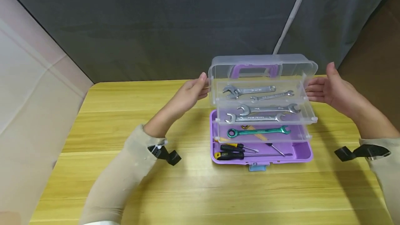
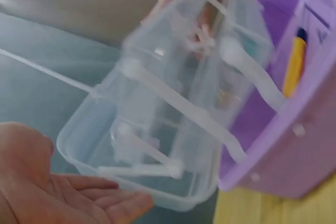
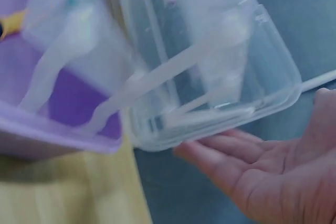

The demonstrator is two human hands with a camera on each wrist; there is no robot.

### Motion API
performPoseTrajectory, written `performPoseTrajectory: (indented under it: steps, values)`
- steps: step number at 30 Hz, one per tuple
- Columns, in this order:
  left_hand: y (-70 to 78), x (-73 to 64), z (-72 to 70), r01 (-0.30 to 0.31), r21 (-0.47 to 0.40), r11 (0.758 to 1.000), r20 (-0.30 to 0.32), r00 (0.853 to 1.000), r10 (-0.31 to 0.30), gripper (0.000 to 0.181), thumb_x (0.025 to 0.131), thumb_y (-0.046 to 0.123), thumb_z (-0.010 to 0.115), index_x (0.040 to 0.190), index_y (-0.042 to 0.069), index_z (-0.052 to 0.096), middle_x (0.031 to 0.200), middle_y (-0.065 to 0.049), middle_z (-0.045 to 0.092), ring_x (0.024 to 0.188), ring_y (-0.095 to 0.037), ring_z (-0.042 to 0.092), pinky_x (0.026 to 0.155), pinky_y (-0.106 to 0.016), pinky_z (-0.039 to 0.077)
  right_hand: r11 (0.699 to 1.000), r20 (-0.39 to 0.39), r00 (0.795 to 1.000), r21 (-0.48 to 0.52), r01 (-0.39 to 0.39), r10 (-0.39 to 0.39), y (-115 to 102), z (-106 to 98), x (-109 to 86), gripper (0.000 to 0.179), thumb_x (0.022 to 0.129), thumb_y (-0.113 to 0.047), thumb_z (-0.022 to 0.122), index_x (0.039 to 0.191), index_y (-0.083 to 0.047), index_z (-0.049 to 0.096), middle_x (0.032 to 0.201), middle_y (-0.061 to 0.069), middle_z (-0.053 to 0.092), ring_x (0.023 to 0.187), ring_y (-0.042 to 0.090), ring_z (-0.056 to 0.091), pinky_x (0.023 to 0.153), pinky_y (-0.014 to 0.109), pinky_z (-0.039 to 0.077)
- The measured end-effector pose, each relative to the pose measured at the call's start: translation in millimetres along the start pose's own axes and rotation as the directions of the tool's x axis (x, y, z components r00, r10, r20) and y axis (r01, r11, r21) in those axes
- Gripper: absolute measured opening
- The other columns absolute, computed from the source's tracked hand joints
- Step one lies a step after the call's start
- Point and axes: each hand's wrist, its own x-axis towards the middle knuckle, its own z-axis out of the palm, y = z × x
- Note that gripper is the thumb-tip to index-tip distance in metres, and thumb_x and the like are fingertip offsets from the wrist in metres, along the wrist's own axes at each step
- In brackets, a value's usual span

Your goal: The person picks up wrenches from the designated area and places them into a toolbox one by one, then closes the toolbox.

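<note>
A purple toolbox [image 1: 307, 155] stands with its clear lid [image 1: 220, 61] swung back and its two clear trays raised in steps. My left hand [image 1: 187, 96] is at the lid's left side, its fingers extended along the outside in the left wrist view. Opposite it, my right hand [image 1: 339, 94] has straight fingers at the lid's right side, thumb up. An adjustable wrench [image 1: 250, 90] and several silver wrenches lie in the upper tray [image 1: 307, 117]; a green ratchet wrench [image 1: 259, 132] is in the lower one. Several screwdrivers, one a black-and-yellow screwdriver [image 1: 229, 155], fill the base.
The box sits on a wooden table [image 1: 184, 183], near its back edge. A dark curtain [image 1: 140, 27] hangs behind, with a pale wall [image 1: 34, 72] on the left. White hinge arms [image 2: 181, 103] link the trays to the base. A blue latch [image 1: 257, 168] hangs at the front.
</note>
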Motion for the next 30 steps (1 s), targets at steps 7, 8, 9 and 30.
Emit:
performPoseTrajectory:
  steps: [7, 8, 9, 30]
  values:
    - [15.2, -16.8, 5.6, 0.018, 0.037, 0.999, 0.056, 0.998, -0.020, 0.065, 0.112, 0.045, 0.021, 0.154, -0.001, 0.039, 0.159, -0.012, 0.041, 0.145, -0.022, 0.041, 0.117, -0.034, 0.033, 0.995, 0.113, 0.993, -0.097, 0.037, -0.026, -9.0, 2.0, -12.4, 0.085, 0.104, -0.062, 0.005, 0.152, 0.001, 0.034, 0.135, -0.006, 0.059, 0.117, 0.001, 0.062, 0.092, 0.020, 0.052]
    - [16.5, -19.8, 7.1, 0.018, 0.038, 0.999, 0.054, 0.998, -0.021, 0.064, 0.112, 0.044, 0.022, 0.153, -0.002, 0.041, 0.158, -0.013, 0.042, 0.145, -0.023, 0.041, 0.117, -0.035, 0.033, 0.996, 0.120, 0.992, -0.079, 0.047, -0.037, -9.1, 3.4, -14.5, 0.080, 0.105, -0.061, 0.006, 0.151, -0.003, 0.036, 0.133, -0.007, 0.060, 0.117, 0.002, 0.062, 0.092, 0.019, 0.052]
    - [17.6, -23.2, 8.7, 0.020, 0.034, 0.999, 0.048, 0.999, -0.021, 0.064, 0.113, 0.043, 0.023, 0.152, -0.003, 0.042, 0.157, -0.013, 0.043, 0.144, -0.024, 0.042, 0.117, -0.036, 0.033, 0.997, 0.117, 0.992, -0.051, 0.058, -0.052, -9.0, 5.3, -16.9, 0.073, 0.107, -0.057, 0.009, 0.148, -0.006, 0.039, 0.131, -0.007, 0.062, 0.116, 0.003, 0.063, 0.091, 0.019, 0.052]
    - [-1.5, -70.2, 34.6, 0.007, 0.045, 0.999, -0.049, 0.999, -0.005, 0.065, 0.089, 0.012, 0.081, 0.145, 0.001, 0.051, 0.142, -0.014, 0.059, 0.128, -0.023, 0.059, 0.098, -0.033, 0.052, 0.875, 0.067, 0.945, -0.361, 0.322, -0.320, 33.7, 38.1, -76.4, 0.051, 0.107, 0.004, 0.039, 0.156, -0.012, 0.036, 0.145, -0.019, 0.043, 0.120, -0.009, 0.046, 0.090, 0.007, 0.040]
